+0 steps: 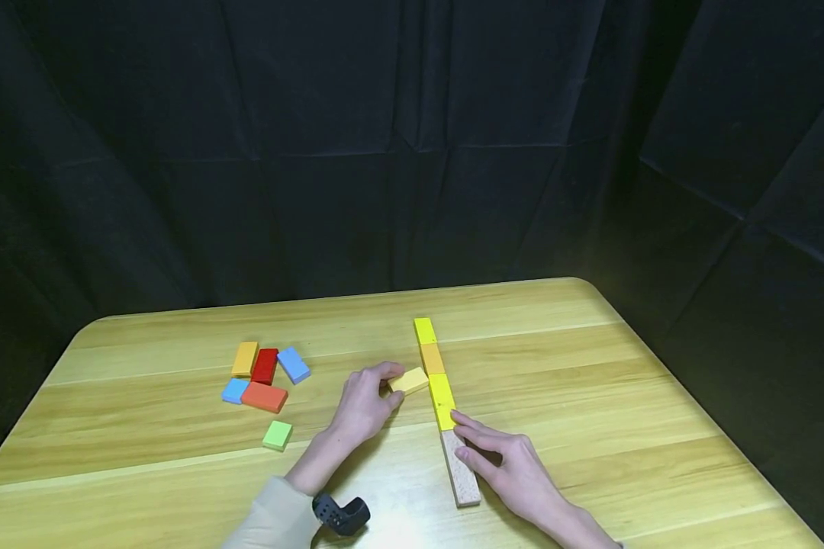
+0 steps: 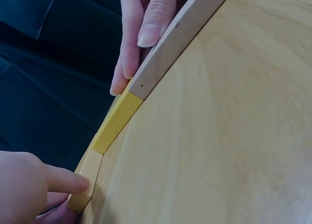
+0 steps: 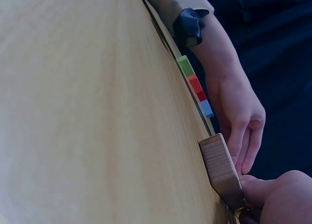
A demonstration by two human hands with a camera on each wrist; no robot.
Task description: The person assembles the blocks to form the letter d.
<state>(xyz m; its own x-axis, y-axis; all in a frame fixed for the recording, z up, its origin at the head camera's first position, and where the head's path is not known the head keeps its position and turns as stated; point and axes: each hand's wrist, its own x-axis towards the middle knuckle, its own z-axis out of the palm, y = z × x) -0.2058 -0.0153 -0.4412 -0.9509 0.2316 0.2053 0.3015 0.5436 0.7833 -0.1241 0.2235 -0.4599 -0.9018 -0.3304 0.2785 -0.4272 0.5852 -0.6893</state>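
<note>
Keeping the pale yellow block [image 1: 409, 380] low over the worktop [image 1: 590, 389] helps, tbh: the left hand [image 1: 364, 404] pinches it just left of the block row [image 1: 442, 393]. I'd steady that row lightly with the slightly spread fingers of the right hand [image 1: 511, 465].

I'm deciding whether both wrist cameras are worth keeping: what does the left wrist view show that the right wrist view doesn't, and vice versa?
Only the left wrist view shows the pale yellow block pinched by the left hand, and the long side of the yellow block.
Only the right wrist view shows the green block, red blocks, blue block and black wristband.
Both share the plain wooden block, the left hand, the right hand, the tabletop and dark fabric.
</note>
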